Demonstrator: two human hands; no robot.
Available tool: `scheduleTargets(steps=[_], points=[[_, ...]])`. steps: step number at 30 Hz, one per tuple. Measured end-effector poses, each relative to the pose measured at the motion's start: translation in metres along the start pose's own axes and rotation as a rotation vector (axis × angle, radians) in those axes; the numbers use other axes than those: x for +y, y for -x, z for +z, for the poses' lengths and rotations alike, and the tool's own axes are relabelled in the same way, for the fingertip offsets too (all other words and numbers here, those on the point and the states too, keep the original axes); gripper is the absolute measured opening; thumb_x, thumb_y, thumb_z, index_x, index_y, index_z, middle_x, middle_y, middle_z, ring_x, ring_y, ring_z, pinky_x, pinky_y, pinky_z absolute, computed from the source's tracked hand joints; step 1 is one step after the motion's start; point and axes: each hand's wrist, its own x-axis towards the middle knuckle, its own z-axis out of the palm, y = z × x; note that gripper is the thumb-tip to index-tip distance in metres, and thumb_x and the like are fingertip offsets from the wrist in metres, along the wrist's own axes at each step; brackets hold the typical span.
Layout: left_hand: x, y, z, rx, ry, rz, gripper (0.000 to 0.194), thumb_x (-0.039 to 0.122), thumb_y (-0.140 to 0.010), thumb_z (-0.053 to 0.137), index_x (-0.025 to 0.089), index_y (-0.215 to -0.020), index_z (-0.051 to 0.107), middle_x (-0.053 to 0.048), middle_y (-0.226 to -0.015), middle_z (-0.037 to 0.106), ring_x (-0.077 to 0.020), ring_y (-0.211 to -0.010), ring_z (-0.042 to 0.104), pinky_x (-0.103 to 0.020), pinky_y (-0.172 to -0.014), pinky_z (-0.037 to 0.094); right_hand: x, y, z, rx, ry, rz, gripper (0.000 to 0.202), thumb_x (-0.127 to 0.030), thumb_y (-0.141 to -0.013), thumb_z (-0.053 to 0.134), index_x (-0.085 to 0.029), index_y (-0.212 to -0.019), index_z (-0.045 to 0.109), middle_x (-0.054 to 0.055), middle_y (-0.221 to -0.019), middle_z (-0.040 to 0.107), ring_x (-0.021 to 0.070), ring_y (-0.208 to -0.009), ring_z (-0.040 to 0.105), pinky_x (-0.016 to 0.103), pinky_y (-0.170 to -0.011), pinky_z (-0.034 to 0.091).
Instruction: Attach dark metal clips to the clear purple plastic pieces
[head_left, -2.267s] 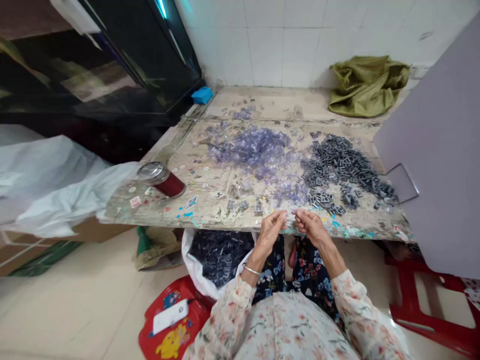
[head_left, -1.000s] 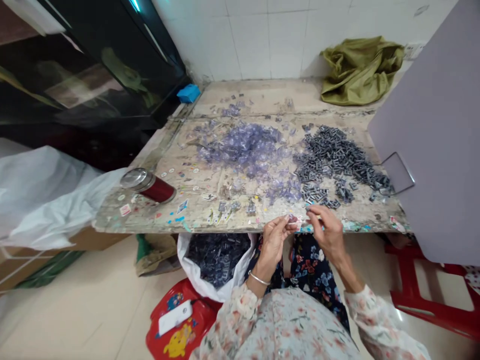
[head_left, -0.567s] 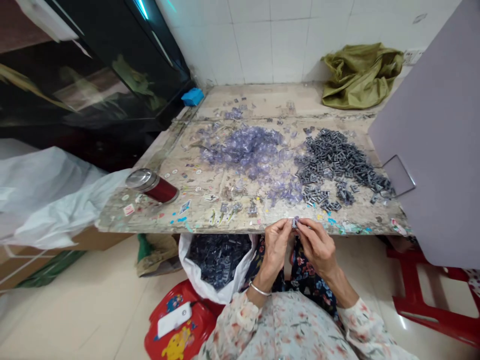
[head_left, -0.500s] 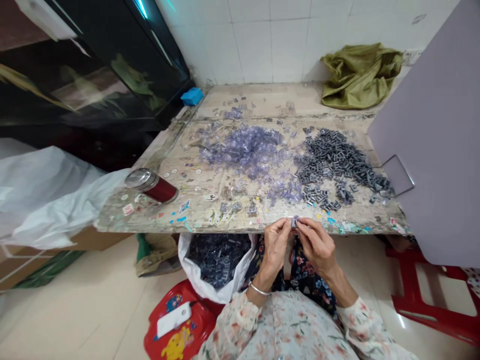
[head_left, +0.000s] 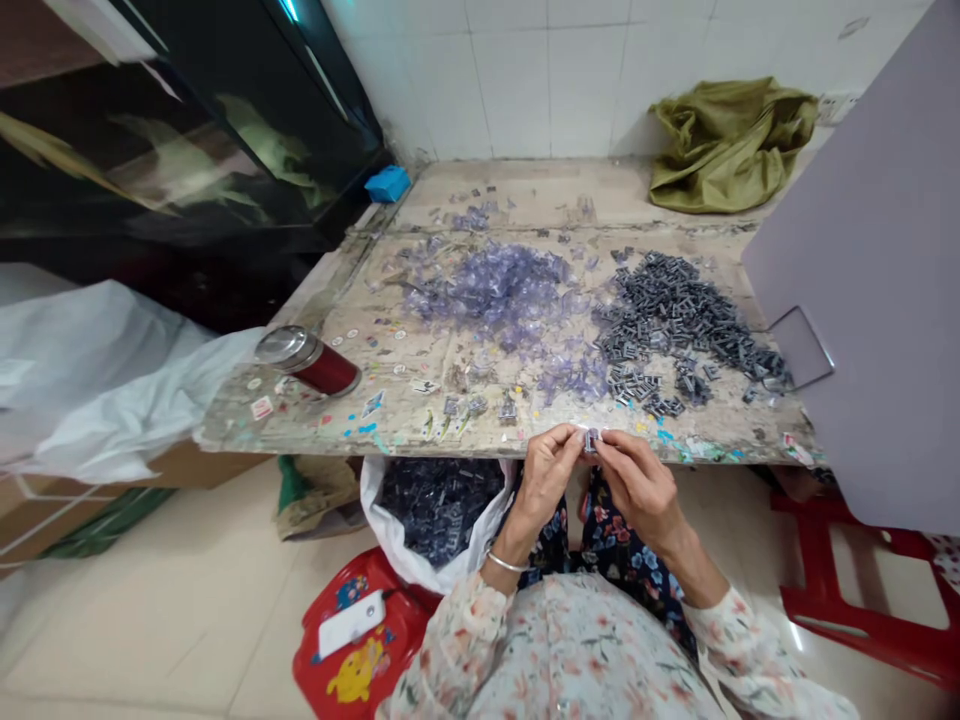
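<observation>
At the table's front edge, my left hand [head_left: 546, 475] and my right hand [head_left: 639, 482] pinch one small dark grey and clear part [head_left: 590, 441] between their fingertips. Beyond it on the worn wooden table [head_left: 480, 430] lies a loose heap of clear purple-tinted pieces [head_left: 499, 285]. A larger pile of dark grey parts [head_left: 675, 305] spreads to the right of that heap. A few small parts [head_left: 508, 407] sit near the front edge, left of my hands.
A red flask [head_left: 326, 368] lies at the table's left. Below the edge is a white sack [head_left: 390, 555] of dark pieces, beside a red stool [head_left: 307, 650] bearing a white device [head_left: 351, 625]. A wire handle [head_left: 806, 345] juts from the grey panel [head_left: 892, 300]. Olive cloth [head_left: 731, 150] lies behind.
The view has shifted slightly. Both hands still hold the small part, and its angle between the fingertips looks a little different. My wrists have spread slightly apart.
</observation>
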Motion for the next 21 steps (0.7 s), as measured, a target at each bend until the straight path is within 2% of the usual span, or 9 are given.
scheduleTargets(steps=[3, 7, 10, 13, 17, 19, 21], points=[[0.006, -0.002, -0.006, -0.049, -0.097, 0.011, 0.034, 0.048, -0.081, 0.068, 0.014, -0.078, 0.071, -0.002, -0.072, 0.063, -0.0153, -0.068, 0.058, -0.024, -0.069, 0.049, -0.001, -0.008, -0.005, -0.058, -0.07, 0.038, 0.041, -0.011, -0.094, 0.052, -0.025, -0.133, 0.055, 0.012, -0.112, 0.065, 0.0218, -0.104, 0.065, 0.038, -0.089, 0.058], [0.02, -0.005, -0.017, -0.184, -0.225, 0.015, 0.033, 0.046, -0.084, 0.064, 0.015, -0.075, 0.069, -0.002, -0.069, 0.061, -0.0144, -0.066, 0.055, -0.023, -0.065, 0.045, -0.005, -0.015, -0.012, -0.163, -0.144, 0.101, 0.048, -0.015, -0.095, 0.052, -0.023, -0.141, 0.045, 0.013, -0.115, 0.062, 0.0221, -0.109, 0.063, 0.036, -0.09, 0.058], [0.027, -0.006, -0.022, -0.214, -0.289, 0.022, 0.032, 0.044, -0.083, 0.065, 0.015, -0.07, 0.068, 0.0, -0.063, 0.057, -0.0125, -0.062, 0.05, -0.022, -0.061, 0.042, -0.008, -0.016, -0.014, -0.23, -0.156, 0.13, 0.044, -0.018, -0.096, 0.051, -0.023, -0.139, 0.048, 0.013, -0.116, 0.061, 0.0226, -0.109, 0.063, 0.036, -0.09, 0.057], [0.019, -0.004, -0.021, -0.184, -0.195, -0.019, 0.031, 0.044, -0.079, 0.07, 0.014, -0.073, 0.071, 0.0, -0.067, 0.06, -0.0125, -0.064, 0.052, -0.022, -0.064, 0.044, -0.008, -0.013, -0.011, -0.222, -0.152, 0.144, 0.04, -0.019, -0.096, 0.05, -0.022, -0.136, 0.051, 0.012, -0.112, 0.061, 0.0217, -0.105, 0.064, 0.034, -0.088, 0.058], [-0.003, 0.003, -0.017, -0.117, 0.166, -0.165, 0.037, 0.045, -0.07, 0.079, 0.015, -0.091, 0.074, -0.005, -0.083, 0.068, -0.0163, -0.072, 0.062, -0.028, -0.072, 0.052, -0.007, -0.009, -0.006, -0.2, -0.162, 0.144, 0.039, -0.017, -0.096, 0.051, -0.022, -0.135, 0.05, 0.012, -0.112, 0.06, 0.0206, -0.104, 0.063, 0.032, -0.086, 0.057], [-0.01, 0.005, -0.017, -0.101, 0.196, -0.166, 0.036, 0.044, -0.07, 0.079, 0.016, -0.09, 0.075, -0.005, -0.083, 0.068, -0.0167, -0.075, 0.062, -0.029, -0.074, 0.053, -0.007, -0.009, -0.005, -0.225, -0.181, 0.161, 0.038, -0.018, -0.096, 0.051, -0.022, -0.134, 0.051, 0.012, -0.111, 0.06, 0.0208, -0.104, 0.063, 0.032, -0.084, 0.058], [-0.011, 0.006, -0.018, -0.108, 0.115, -0.115, 0.032, 0.044, -0.075, 0.075, 0.016, -0.089, 0.076, -0.004, -0.083, 0.067, -0.0164, -0.076, 0.061, -0.028, -0.075, 0.052, -0.007, -0.009, -0.006, -0.254, -0.196, 0.19, 0.038, -0.02, -0.096, 0.051, -0.022, -0.134, 0.05, 0.012, -0.112, 0.059, 0.0214, -0.104, 0.063, 0.033, -0.084, 0.058]])
